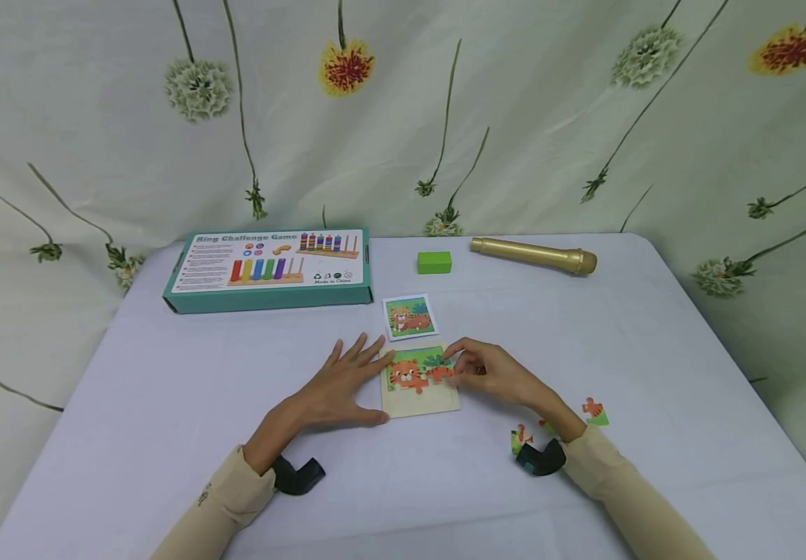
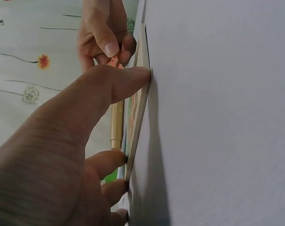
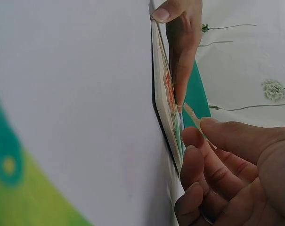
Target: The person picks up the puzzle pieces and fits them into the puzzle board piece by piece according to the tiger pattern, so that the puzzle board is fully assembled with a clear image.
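Note:
A pale wooden puzzle board [image 1: 420, 404] lies on the white table, its upper part filled with pieces of a tiger picture. My left hand [image 1: 336, 393] has its fingers spread, with the thumb and fingertips touching the board's left side. Over the board's right side, my right hand [image 1: 497, 375] pinches a small tiger puzzle piece [image 3: 194, 117] between thumb and fingers. Just behind the board lies a picture card [image 1: 410, 317] with the same tiger. Loose puzzle pieces [image 1: 595, 411] lie near my right wrist, one partly hidden by the arm.
A teal "Ring Challenge Game" box [image 1: 270, 268] lies at the back left. A green block [image 1: 434, 263] and a gold microphone-shaped tube [image 1: 532, 255] are along the back edge. Behind the table hangs a flowered cloth [image 1: 389, 140]. Blurred green and yellow [image 3: 43, 197] fills the right wrist view's lower-left corner.

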A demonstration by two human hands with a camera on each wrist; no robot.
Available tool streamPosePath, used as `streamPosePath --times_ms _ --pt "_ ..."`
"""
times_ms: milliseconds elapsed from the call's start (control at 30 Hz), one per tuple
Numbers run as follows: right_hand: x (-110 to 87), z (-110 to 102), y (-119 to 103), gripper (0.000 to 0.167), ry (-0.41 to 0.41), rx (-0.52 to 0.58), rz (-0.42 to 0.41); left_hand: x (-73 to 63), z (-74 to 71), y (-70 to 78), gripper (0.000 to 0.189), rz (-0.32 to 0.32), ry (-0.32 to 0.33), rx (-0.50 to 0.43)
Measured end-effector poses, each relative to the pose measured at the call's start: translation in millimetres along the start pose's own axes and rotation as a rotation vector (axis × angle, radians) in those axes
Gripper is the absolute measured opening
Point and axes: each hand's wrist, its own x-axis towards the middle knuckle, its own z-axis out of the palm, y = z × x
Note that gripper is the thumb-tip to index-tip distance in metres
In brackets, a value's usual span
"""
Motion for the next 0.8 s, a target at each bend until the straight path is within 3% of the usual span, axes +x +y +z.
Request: streamPosePath --times_ms 800 --pt "7.0 9.9 0.2 0.026 0.022 -0.105 0.016 0.6 0.9 -1.4 0.086 0.01 0.006 -0.005"
